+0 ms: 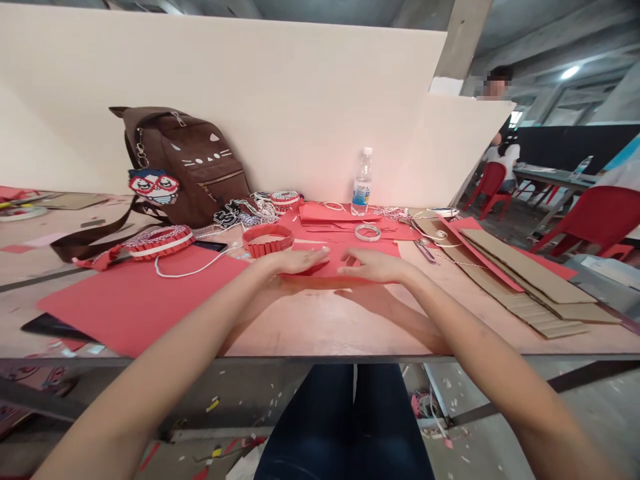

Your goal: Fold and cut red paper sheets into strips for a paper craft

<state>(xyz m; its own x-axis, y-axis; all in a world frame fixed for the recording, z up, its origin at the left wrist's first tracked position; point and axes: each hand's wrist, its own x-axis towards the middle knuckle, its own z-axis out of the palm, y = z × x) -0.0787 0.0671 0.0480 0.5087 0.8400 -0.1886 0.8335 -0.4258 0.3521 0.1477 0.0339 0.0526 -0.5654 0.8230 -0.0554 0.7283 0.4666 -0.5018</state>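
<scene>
My left hand [304,260] lies flat, fingers stretched out, on a sheet of red paper [327,271] near the middle of the table. Facing it from the other side is my right hand [373,265], its fingers bent and apart at the same sheet, with nothing visible in them. Just left of my left hand stands a ring of pleated red paper [267,241]. A roll of tape [367,233] rests beyond my right hand. To the right lies what looks like a purple craft knife [425,251].
A brown backpack [187,167] leans on the white partition [300,100]. A water bottle [362,183] stands behind the papers. Cardboard strips [530,267] lie right; a large red sheet [145,300] and a red-and-white pleated coil [159,242] lie left. People are beyond the partition.
</scene>
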